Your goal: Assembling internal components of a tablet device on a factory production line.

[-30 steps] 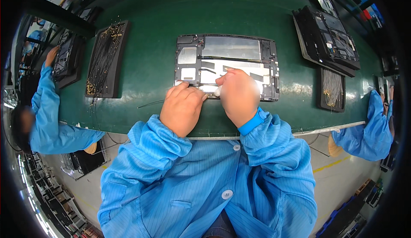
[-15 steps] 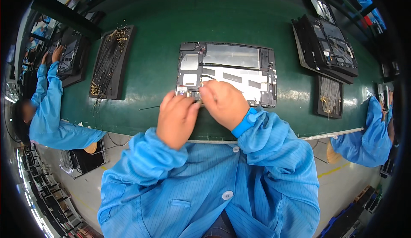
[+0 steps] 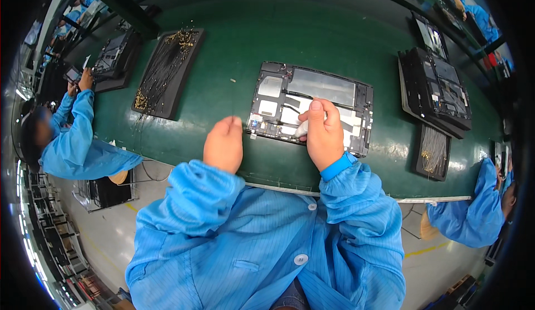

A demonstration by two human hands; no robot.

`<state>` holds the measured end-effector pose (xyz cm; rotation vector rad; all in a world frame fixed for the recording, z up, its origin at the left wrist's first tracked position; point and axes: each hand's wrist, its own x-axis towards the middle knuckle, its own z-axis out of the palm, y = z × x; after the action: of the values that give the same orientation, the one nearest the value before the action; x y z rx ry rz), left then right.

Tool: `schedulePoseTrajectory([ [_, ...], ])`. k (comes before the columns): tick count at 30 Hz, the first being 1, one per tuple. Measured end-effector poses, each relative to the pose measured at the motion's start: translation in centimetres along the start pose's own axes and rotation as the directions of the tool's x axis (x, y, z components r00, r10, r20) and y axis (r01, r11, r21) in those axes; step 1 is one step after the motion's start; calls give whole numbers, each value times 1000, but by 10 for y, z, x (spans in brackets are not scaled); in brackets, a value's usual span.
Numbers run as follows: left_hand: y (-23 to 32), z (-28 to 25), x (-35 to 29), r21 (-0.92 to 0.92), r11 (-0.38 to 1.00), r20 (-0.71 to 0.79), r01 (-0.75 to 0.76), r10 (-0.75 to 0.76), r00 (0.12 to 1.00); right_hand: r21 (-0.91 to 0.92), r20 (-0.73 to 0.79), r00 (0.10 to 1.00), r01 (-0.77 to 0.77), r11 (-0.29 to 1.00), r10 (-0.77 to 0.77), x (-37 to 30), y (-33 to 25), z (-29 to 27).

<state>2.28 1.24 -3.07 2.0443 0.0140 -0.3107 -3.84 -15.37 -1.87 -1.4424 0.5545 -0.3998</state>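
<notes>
An opened tablet-like device, with black frame, silvery panels and dark ribbon cables, lies slightly turned on the green table. My right hand, wearing a blue wristband, rests over its lower middle. Its thumb is raised and its other fingers are curled, closed near a whitish bit at the fingertips; whether that is a covering or a held thing is unclear. My left hand hovers just left of the device, apart from it. Its fingers are pressed together, slightly blurred, and anything inside is hidden.
A dark tray of thin black cables with gold ends lies to the left. Far right, stacked devices stand by a smaller cable tray. A small pale piece shows above the table. Co-workers sit on both sides.
My left hand has pulled away leftward from the device; my right hand has turned upright over it. The loose black cable beside my left hand no longer shows there. The whole view has shifted.
</notes>
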Motion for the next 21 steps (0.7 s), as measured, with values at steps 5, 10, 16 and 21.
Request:
schedulePoseTrajectory([
  [5, 31, -4, -61, 22, 926, 422, 377, -350, 836, 9, 27, 1000, -5, 1000, 5, -1, 2, -6],
  [10, 26, 11, -56, -15, 878, 485, 479, -413, 771, 19, 23, 993, -114, 993, 114, 6, -7, -6],
  [16, 25, 11, -57, -86, 800, 537, 594, -465, 704, 53, 84, 980, -188, 981, 183, 15, -13, -1],
  [21, 31, 11, -55, -142, 689, 574, 711, -528, 626, 39, 89, 976, -203, 978, 199, 16, -14, -2],
])
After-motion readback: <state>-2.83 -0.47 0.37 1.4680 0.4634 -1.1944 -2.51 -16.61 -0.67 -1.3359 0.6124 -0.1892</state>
